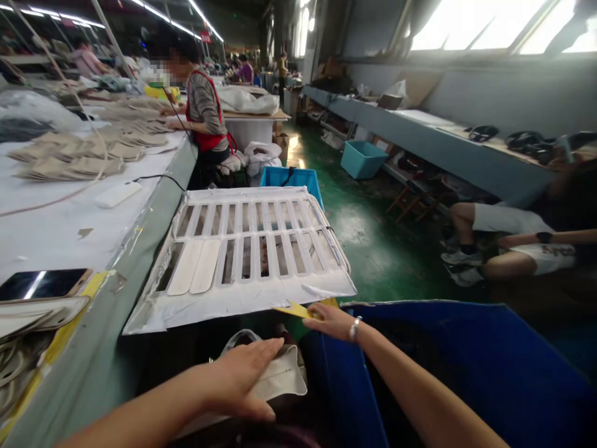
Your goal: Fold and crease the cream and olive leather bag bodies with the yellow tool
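Observation:
My left hand (240, 376) is over my lap with its fingers stretched out and its thumb apart. It is beside or lying on a cream fabric piece (282, 376); whether it touches the cloth I cannot tell. My right hand (333, 320) is pinched on a flat yellow strip (293, 309) that tapers toward its left end. The strip is at the near edge of a white slotted board (261, 298). Two cream, round-ended strips (200, 267) lie side by side on this board, covering some of its slots.
Left of me, a long white table (51, 218) bears a phone (44, 283), stacked beige pieces (69, 168) and a white power strip (117, 194). A deep blue bin (448, 314) is close on my right. One person works ahead; another sits at right. Beyond the board is a blue crate (289, 177).

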`<state>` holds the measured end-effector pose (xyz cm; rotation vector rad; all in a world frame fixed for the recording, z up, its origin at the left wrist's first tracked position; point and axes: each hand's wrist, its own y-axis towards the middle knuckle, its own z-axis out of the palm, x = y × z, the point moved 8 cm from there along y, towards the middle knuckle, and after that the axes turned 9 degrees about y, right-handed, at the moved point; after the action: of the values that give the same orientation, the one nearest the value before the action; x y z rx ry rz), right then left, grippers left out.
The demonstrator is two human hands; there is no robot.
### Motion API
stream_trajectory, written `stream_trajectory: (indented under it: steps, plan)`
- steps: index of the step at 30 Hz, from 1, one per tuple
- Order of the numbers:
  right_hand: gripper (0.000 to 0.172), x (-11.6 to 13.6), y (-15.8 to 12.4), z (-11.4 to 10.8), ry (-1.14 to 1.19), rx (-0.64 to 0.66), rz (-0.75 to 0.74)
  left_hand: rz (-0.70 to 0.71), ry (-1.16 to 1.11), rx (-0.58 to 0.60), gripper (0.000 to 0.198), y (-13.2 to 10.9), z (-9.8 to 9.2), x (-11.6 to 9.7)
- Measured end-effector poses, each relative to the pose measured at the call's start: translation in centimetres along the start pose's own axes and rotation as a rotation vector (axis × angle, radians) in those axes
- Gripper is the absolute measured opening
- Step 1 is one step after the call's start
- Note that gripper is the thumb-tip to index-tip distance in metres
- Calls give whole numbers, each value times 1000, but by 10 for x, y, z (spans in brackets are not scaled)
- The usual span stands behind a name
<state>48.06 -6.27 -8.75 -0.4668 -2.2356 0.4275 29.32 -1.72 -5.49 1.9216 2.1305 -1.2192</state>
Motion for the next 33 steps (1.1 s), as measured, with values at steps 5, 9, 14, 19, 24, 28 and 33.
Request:
stream_trajectory:
  steps: [5, 9, 14, 19, 24, 28, 33]
  plan:
    - [41, -3, -62, 9, -60, 81, -68, 166, -450, 219, 75, 16, -9, 17]
    - [31, 18, -57, 16, -328, 40, -112, 133, -1042, 356, 72, 40, 10, 12]
    - [28, 34, -19, 22, -343, -17, -26, -43, -1476, 292, 76, 58, 26, 23]
    - [32, 38, -3, 25, -337, -58, -10, -219, -1504, 204, 75, 64, 33, 45]
    - [50, 37, -22, 22, -147, 93, -96, -102, -1579, 247, 80, 66, 23, 34]
    - [69, 34, -52, 5, 153, 238, -131, 28, -1486, 325, 79, 68, 17, 18]
    - [56, 8, -70, 20, 512, 407, 216, 90, -1442, 369, 76, 71, 22, 9]
